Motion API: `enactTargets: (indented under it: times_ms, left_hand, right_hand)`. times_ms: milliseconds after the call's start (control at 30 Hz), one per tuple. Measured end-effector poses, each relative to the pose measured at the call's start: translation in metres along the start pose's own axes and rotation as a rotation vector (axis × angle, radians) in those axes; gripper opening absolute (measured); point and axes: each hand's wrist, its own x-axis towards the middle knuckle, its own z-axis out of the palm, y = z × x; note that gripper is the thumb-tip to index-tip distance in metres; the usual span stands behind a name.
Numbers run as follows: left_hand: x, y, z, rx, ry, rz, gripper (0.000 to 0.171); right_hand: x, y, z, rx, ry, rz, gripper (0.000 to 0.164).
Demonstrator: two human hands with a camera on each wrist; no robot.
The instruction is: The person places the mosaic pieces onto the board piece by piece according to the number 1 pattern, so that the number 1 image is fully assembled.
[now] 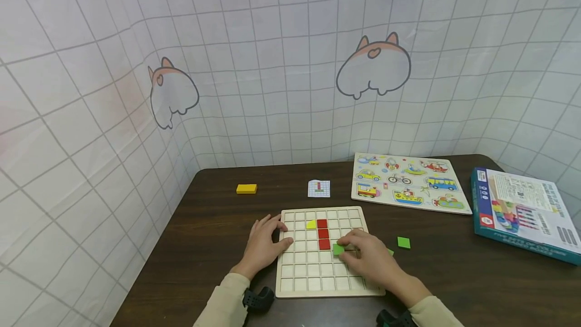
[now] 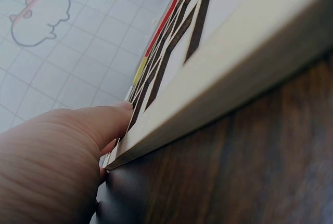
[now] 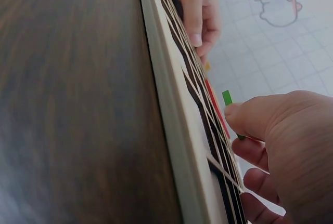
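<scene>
Pale wood makes up the gridded board [image 1: 306, 270], which lies on the dark counter [image 1: 190, 261] between the two hands. Taking the board's centre as the clock's, with twelve at its far edge, the left hand [image 1: 262, 241] is at nine to ten, thumb and fingers spread and touching the rim. At three, the right hand [image 1: 369, 259] pinches a green tile [image 1: 338, 249] between thumb and fingers, tilted over the grid near the centre; whether it touches the board, I cannot tell. Three red tiles [image 1: 323, 233] line up in the grid from the middle towards twelve, with a yellow tile [image 1: 310, 224] just beside the farthest one, on its nine o'clock side. On the counter at three lies a loose tile [image 1: 403, 242], also green; a green piece [image 1: 391, 252] shows partly behind the right hand. Beyond the board, a yellow block [image 1: 246, 189] sits at ten, a printed card [image 1: 319, 188] at twelve, a vehicle puzzle [image 1: 390, 181] towards two and a box [image 1: 526, 211] nearly at three.
</scene>
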Motion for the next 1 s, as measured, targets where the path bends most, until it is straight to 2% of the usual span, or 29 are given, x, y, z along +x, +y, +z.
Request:
enactTargets:
  times_ms: [333,500,733,1000]
  left_hand:
    - [0.0,0.0,0.0,-0.001,0.008,0.0,0.02]
    - [0.001,-0.001,0.001,-0.009,0.005,0.004,0.02]
    - [0.0,-0.002,0.002,-0.018,-0.003,0.029,0.021]
    - [0.0,-0.003,0.002,-0.014,0.006,0.025,0.02]
  right_hand:
    - [0.005,-0.003,0.012,-0.028,0.039,-0.083,0.021]
    - [0.005,-0.009,0.017,-0.03,0.017,-0.07,0.02]
    - [0.006,-0.014,0.02,-0.025,0.029,-0.076,0.02]
    - [0.01,-0.02,0.029,-0.034,0.051,-0.125,0.02]
